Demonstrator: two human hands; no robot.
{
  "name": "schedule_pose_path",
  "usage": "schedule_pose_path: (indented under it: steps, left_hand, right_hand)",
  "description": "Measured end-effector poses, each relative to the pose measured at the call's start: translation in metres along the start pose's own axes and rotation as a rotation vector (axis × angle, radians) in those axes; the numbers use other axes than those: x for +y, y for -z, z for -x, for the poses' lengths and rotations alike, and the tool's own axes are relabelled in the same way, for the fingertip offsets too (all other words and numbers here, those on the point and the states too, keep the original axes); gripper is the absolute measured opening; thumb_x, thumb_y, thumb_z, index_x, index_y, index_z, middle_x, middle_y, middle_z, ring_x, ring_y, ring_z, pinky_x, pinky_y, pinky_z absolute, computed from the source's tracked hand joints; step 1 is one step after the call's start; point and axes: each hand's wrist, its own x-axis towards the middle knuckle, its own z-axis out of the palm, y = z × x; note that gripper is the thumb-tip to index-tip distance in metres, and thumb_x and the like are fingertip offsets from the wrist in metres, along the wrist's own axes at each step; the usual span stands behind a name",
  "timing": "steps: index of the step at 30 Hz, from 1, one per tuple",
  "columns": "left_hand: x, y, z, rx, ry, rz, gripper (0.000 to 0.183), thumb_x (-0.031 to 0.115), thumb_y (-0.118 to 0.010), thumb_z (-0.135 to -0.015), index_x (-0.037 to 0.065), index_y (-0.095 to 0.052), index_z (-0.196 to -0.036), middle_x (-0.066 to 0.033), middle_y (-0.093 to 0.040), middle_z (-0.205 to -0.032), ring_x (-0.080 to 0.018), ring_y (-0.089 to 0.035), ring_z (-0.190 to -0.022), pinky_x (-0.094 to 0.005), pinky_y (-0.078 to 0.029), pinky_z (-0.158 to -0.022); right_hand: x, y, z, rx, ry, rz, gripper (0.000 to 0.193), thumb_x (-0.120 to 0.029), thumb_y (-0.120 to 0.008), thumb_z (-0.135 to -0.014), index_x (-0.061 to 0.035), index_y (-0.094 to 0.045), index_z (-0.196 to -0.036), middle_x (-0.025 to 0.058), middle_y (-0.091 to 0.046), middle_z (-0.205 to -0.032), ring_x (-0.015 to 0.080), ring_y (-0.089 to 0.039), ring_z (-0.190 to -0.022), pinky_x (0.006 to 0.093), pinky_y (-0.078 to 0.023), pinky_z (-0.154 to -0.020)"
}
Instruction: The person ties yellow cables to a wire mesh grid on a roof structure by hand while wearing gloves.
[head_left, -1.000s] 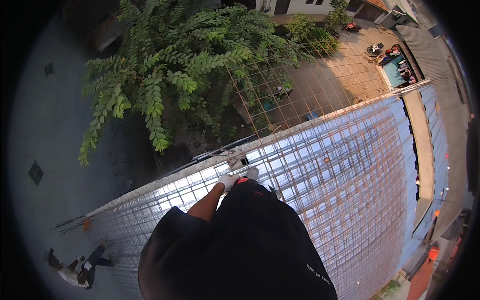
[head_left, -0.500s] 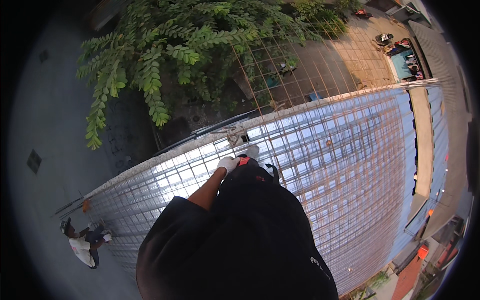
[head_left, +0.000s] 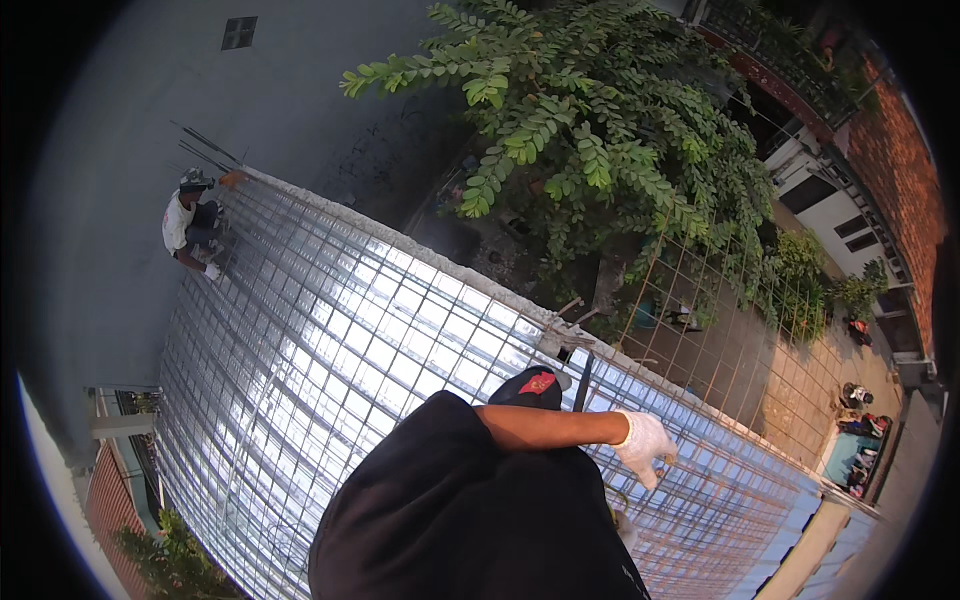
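- Head view: the broad square-grid mesh of thin steel bars fills the lower middle of the frame and runs to the lower right, over shiny corrugated metal sheeting. I'd worry most about a foot catching in a square, and the glare at centre left could hide a bar.
- The rough grey concrete edge slants down from upper left to right, close to the wearer; a lost balance there could mean a fall toward the leafy green tree side.
- Right of centre, the rusty open steel grid juts past that edge; I judge it could snag clothing or give way under weight.
- A crouching co-worker in a pale shirt sits at upper left; bars shifted at one end might jolt the other.
- The white-gloved left hand reaches over the bars at lower right. Its fingertips look slightly parted, but I cannot tell whether they grip anything; bar ends could hook the knit.
- I cannot make out the right hand or its fingers, so a pinch there could escape me.
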Motion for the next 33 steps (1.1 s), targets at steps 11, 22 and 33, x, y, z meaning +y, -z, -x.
schedule_pose_path:
  steps: [11,22,33]
  left_hand:
    - [0.038,-0.149,0.138,0.359,0.110,0.591,0.072,0.039,-0.088,-0.078,0.005,-0.063,-0.136,-0.0106,-0.074,-0.112,-0.0230,-0.074,-0.097,-0.0363,-0.060,-0.081]
    - [0.046,-0.273,0.234,0.506,-0.124,1.373,0.023,0.035,-0.068,-0.106,0.012,-0.067,-0.105,0.0076,-0.058,-0.085,-0.0059,-0.055,-0.077,-0.0280,-0.047,-0.064]
    - [0.037,-0.318,0.482,0.854,0.039,0.859,0.052,0.046,-0.069,-0.103,0.000,-0.063,-0.129,-0.0057,-0.069,-0.110,-0.0162,-0.060,-0.102,-0.0362,-0.051,-0.090]
  right_hand:
    - [-0.184,0.047,0.011,-0.321,0.297,-0.359,0.020,-0.013,-0.066,-0.094,0.0036,-0.075,-0.101,0.0082,-0.072,-0.080,0.0114,-0.064,-0.067,0.0280,-0.050,-0.059]
    - [-0.241,-0.035,0.067,-0.587,0.509,-0.218,0.024,-0.010,-0.061,-0.091,0.0059,-0.074,-0.104,0.0116,-0.074,-0.089,0.0179,-0.070,-0.081,0.0325,-0.056,-0.075]
    - [-0.366,-0.182,0.170,-0.919,0.538,-0.334,0.027,-0.021,-0.057,-0.102,0.0027,-0.067,-0.111,0.0049,-0.062,-0.076,0.0132,-0.057,-0.065,0.0281,-0.048,-0.062]
